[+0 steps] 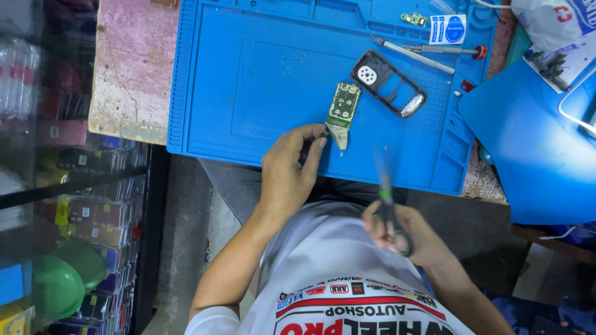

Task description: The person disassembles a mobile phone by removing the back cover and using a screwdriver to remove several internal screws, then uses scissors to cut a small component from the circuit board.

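**Scissors poised, circuit board pinned at the mat's edge**

Scissors [390, 208] sit closest to the head camera, blurred with motion, their dark loops wrapped by the fingers of the right hand [403, 236], blades pointing up toward the mat. That hand is clenched round the handles; whether the blades are parted is too smeared to tell.

Further out, the left hand [292, 170] reaches onto the blue work mat [248, 87] and pinches, thumb and forefinger, the pale strip hanging off the lower end of a small green circuit board [343, 105]. The board lies flat on the mat near its front edge, tilted slightly, with a black phone frame [388, 84] just beyond it and apart.

My read on handling: the board looks light, thin and stiff, easily cracked if bent, with delicate parts on its face, so the bare edges are the safe place to grip. The strip seems soft and flimsy; pinching it as shown gives little control over the board.

A screwdriver [434, 51] rests at the mat's far side, on the worn table [130, 68].
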